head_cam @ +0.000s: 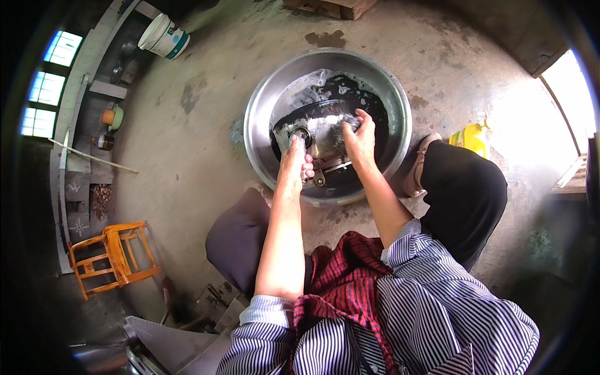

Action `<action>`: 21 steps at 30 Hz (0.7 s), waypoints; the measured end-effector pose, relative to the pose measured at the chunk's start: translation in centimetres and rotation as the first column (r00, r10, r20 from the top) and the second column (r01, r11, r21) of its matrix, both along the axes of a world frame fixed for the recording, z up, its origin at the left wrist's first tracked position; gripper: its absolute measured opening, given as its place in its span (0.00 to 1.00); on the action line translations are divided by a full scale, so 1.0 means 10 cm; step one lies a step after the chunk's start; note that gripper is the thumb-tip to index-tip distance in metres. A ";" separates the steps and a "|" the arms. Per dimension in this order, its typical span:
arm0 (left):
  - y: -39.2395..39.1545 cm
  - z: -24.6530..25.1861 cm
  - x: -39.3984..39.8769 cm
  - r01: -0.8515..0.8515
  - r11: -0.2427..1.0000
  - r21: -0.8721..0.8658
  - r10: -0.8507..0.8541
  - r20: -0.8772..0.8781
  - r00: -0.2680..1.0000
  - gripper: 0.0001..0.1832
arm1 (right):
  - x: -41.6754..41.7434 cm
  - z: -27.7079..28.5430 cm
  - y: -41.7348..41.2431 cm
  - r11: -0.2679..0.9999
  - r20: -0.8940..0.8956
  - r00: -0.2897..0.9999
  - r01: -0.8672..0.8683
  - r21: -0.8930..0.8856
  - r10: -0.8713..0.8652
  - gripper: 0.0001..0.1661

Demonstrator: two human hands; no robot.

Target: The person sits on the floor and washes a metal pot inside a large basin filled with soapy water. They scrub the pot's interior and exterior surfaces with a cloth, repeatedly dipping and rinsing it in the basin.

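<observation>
A wide stainless steel basin [256,93] with dark, sudsy water stands on the floor before me. In it a metal pot [318,124] with a blackened surface lies tilted on its side, a hinged bracket and a wire handle at its near edge. My left hand [296,159] grips the pot near a round ring-shaped part; the fingers curl under and are partly hidden. My right hand [361,140] holds a dark grey scouring pad, seemingly steel wool [342,133], against the pot's right side.
A yellow bottle [471,139] stands beyond my right knee. A white bucket [165,37] is at the upper left, an orange wooden chair [115,255] at the lower left. A wooden object [335,7] lies beyond the basin. A stick [93,157] juts out from the left-hand ledge.
</observation>
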State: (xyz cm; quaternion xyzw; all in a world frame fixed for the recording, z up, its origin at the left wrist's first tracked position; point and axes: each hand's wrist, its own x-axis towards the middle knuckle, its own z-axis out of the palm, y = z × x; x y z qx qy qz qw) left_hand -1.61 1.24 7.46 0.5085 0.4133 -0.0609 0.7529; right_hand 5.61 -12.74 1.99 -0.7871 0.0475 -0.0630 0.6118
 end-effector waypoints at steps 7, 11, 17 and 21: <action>-0.01 0.06 -0.10 0.115 0.922 0.371 -0.075 -0.121 0.990 0.36 | -0.42 0.40 0.54 0.889 0.288 0.854 -0.353 -0.291 0.433 0.19; -0.18 0.00 -0.25 0.207 0.854 0.477 -0.084 -0.267 0.960 0.35 | -0.16 0.40 0.73 0.826 0.347 0.888 -0.062 -0.560 0.301 0.11; -0.15 -0.16 -0.19 0.248 0.846 0.472 -0.160 -0.220 0.962 0.34 | -0.19 0.38 0.65 0.861 0.286 0.911 -0.127 -0.492 0.298 0.08; -0.12 0.03 -0.14 0.048 0.977 0.208 -0.027 -0.103 0.994 0.34 | -0.44 0.26 0.58 0.886 0.281 0.925 -0.106 -0.451 0.254 0.09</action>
